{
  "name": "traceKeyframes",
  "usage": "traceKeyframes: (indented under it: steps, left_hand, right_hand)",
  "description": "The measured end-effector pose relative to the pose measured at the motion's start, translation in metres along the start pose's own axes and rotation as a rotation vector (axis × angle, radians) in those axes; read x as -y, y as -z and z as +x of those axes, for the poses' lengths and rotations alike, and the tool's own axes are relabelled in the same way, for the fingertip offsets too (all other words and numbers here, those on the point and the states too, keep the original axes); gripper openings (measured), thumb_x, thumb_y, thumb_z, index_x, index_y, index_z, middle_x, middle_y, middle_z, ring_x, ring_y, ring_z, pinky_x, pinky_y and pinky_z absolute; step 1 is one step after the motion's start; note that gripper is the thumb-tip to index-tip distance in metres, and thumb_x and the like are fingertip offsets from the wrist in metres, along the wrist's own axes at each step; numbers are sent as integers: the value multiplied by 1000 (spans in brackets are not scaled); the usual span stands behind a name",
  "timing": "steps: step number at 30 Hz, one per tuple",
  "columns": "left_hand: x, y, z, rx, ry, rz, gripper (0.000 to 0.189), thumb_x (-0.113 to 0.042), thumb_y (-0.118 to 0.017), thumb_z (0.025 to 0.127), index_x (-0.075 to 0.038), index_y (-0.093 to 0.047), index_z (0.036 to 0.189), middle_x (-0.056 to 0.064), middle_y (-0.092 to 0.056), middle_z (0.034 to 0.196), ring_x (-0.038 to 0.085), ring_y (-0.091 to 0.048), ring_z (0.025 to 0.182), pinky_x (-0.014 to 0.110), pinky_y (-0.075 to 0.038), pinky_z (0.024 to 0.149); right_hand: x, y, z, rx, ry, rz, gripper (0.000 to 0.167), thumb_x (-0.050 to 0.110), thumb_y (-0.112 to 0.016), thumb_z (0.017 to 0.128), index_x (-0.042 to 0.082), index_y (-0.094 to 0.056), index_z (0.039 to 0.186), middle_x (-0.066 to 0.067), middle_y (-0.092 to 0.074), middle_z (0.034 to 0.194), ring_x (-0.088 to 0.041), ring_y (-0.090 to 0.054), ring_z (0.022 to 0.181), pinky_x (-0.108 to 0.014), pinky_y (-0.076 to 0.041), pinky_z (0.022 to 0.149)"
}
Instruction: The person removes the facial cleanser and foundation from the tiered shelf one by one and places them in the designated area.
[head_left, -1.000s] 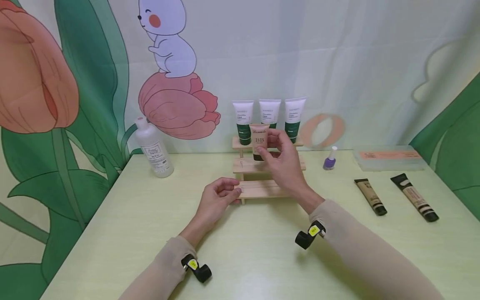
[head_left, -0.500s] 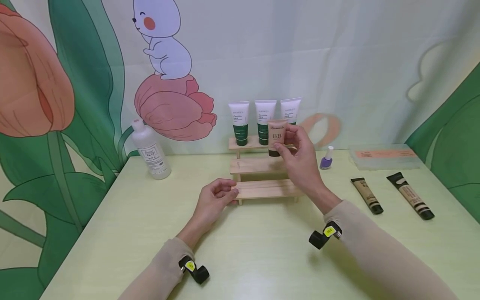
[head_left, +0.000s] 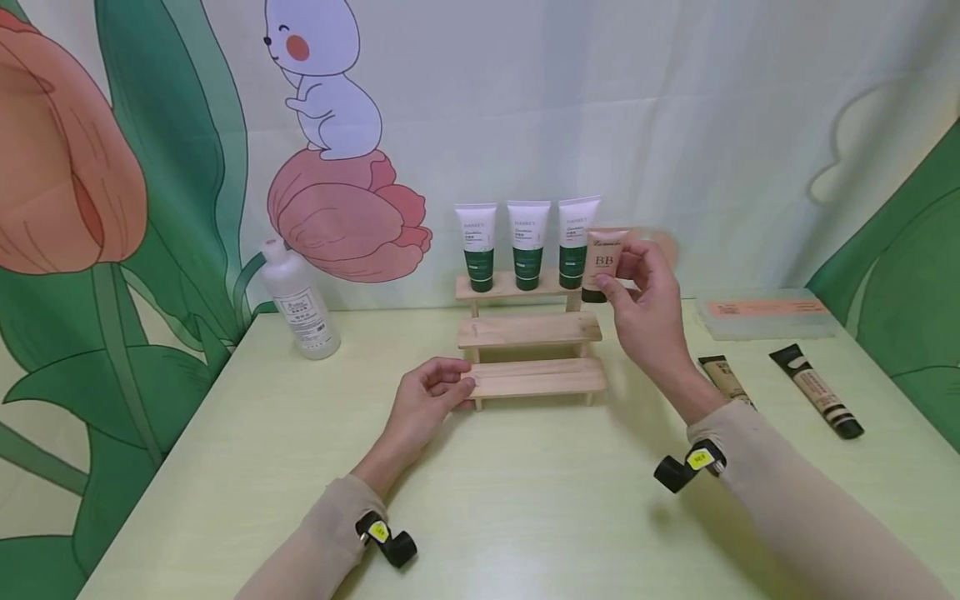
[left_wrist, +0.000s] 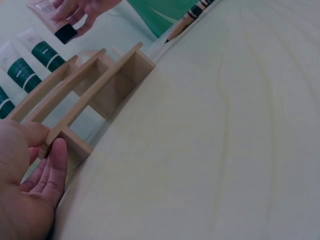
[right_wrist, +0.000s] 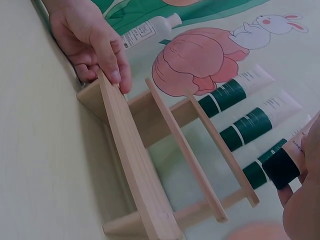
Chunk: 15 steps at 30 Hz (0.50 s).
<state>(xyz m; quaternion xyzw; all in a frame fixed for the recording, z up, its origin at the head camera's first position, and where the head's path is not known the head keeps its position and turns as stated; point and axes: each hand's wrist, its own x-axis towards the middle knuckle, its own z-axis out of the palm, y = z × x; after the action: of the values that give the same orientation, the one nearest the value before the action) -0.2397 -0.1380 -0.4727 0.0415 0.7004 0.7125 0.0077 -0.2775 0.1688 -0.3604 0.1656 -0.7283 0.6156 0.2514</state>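
Wood, pale and straight-edged, makes up the three-tier stand [head_left: 528,331] that we see set on a smooth, yellow-green tabletop [head_left: 487,483]. A person's left hand [head_left: 431,396] clasps the left end of the lowest plank [head_left: 536,382], thumb and bent fingers wrapped around its corner. Opposite, the right hand [head_left: 654,308] pinches a small peach BB tube [head_left: 602,258] between thumb and fingers, its flat, crimped edge up and its black cap [head_left: 593,295] down. We find that tube nearly upright, by the right end of the top tier [head_left: 504,286]; our left-wrist view shows a gap between cap and wood, though we cannot tell whether it touches its nearest neighbor. Along the top tier stand three white-and-green tubes [head_left: 528,246], each wide and flat at the seam and narrowing toward a rounded green base. Farther left, we note a white bottle [head_left: 300,300], cylindrical with sloping shoulders. On the right lie a beige tube [head_left: 726,379], partly covered by the forearm, and a longer black-ended tube [head_left: 817,392] at a slant, with a flat, translucent case [head_left: 768,327] behind them. At the back, we see a softly creased cloth backdrop [head_left: 487,100] printed with tulips [head_left: 67,150] and a rabbit [head_left: 322,83].
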Motion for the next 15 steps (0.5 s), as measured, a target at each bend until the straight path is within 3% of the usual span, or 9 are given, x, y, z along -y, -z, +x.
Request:
traceKeyframes:
  steps: [15]
  left_hand:
    - [-1, -2, -1, -1, -2, 8, 25, -1, -80, 103, 1, -75, 127, 14, -69, 108, 18, -74, 91, 34, -72, 84]
  right_hand:
    - [-11, 46, 4, -90, -72, -176, 41, 7, -67, 112, 7, -54, 151, -4, -63, 130, -14, -62, 117, -22, -54, 88]
